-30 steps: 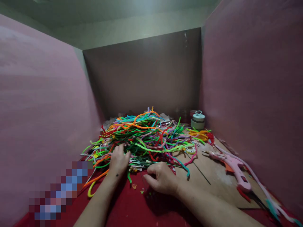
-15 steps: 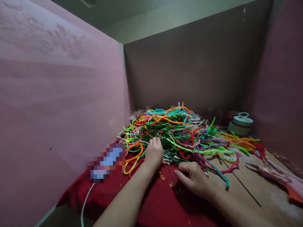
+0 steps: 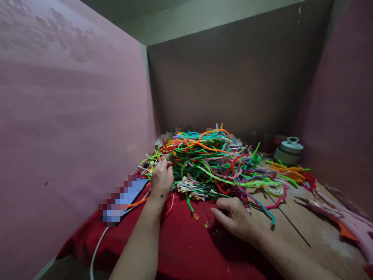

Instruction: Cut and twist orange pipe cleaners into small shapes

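Bent fingers of the left hand [image 3: 162, 179] are at the left edge of the fuzzy stems [image 3: 201, 157]; whether they grasp any I cannot tell. The right hand [image 3: 236, 218], fingers bent, grip unclear, is just beside a thin stick [image 3: 206, 212], with white-tipped stems [image 3: 192, 188] between both hands' fingers

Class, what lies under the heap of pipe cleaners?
Red cloth shows along the front edge of the heap, and brown board around the strands spilling right. Whatever lies beneath its middle is covered and cannot be seen.
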A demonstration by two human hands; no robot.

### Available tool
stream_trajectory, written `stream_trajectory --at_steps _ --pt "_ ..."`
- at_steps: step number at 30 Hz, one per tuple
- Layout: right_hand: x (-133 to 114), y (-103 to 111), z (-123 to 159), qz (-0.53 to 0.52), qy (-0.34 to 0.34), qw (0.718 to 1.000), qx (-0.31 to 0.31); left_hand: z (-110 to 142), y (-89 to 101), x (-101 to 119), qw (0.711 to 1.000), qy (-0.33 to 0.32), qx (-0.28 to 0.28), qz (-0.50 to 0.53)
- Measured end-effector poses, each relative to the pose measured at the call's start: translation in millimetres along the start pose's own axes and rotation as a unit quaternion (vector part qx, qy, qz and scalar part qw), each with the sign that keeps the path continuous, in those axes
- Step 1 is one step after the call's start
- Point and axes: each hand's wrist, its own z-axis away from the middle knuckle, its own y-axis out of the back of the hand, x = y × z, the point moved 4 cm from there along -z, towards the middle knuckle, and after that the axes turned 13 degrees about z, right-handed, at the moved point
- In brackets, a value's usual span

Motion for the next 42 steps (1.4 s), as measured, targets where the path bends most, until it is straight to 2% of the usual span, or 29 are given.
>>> stream_trajectory --at_steps 3,6,11,14,16,23,27,31,34,37,40,42 --pt "0.5 -2.6 0.8 0.005 0.004 1.000 -0.008 3.2 -6.5 2.4 0.999 0.000 -0.031 0.022" --pt "1.0 -4.2 1.0 0.007 0.007 1.000 -0.003 10.4 -21.3 16.9 0.994 -0.032 -0.089 0.056" --pt "0.5 -2.9 -0.9 0.008 0.009 1.000 0.014 20.8 -54.5 59.4 0.946 -0.169 -0.269 0.067" --pt "0.1 -0.7 -1.8 0.009 0.011 1.000 0.028 17.9 -68.6 76.6 0.921 -0.220 -0.317 0.061" --pt "0.2 0.3 -1.8 0.013 0.016 0.999 0.036 11.6 -76.3 80.4 0.915 -0.225 -0.329 0.066" --pt "0.3 0.6 -1.6 0.018 0.032 0.999 0.030 -7.8 -95.5 67.5 0.926 -0.149 -0.315 0.146" --pt "0.4 1.4 -1.5 0.020 0.033 0.999 0.036 -8.5 -100.1 58.8 0.930 -0.096 -0.298 0.193" --pt "-0.5 2.0 -0.3 -0.001 0.035 0.998 0.045 -12.5 -101.0 51.9 0.922 -0.044 -0.284 0.259" --pt "-2.0 4.7 -6.6 -0.017 0.045 0.997 0.057 -16.8 -102.5 45.7 0.893 0.034 -0.292 0.341" --pt "0.4 9.6 -27.0 0.038 0.032 0.996 0.068 -19.0 -104.3 42.9 0.848 0.100 -0.309 0.419" --pt "11.1 14.6 -56.9 0.149 -0.037 0.986 0.066 -20.2 -103.6 44.3 0.829 0.133 -0.304 0.450" --pt "21.7 15.8 -74.6 0.224 -0.103 0.968 0.044 -19.5 -102.5 47.4 0.827 0.141 -0.301 0.454"
